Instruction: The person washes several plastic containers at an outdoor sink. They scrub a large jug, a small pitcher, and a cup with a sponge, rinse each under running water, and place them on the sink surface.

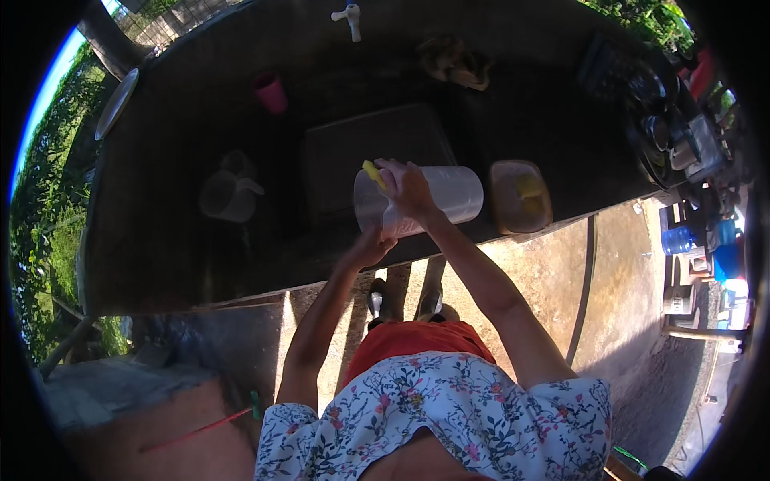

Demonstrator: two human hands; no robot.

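Right hand (407, 191), grip closed on yellow sponge (373, 173), presses it at the rim of a clear plastic pitcher (421, 200) lying sideways over the dark tabletop (160, 240). Left hand (370, 247) cups the pitcher underneath, prob. to steady it; its grip looks half-closed. Soap tub (520, 196) just beside, w/in reach.

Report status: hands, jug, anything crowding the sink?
Left hand steadies clear plastic jug from below. Right hand presses yellow sponge on it. Tub close beside; second jug well clear.
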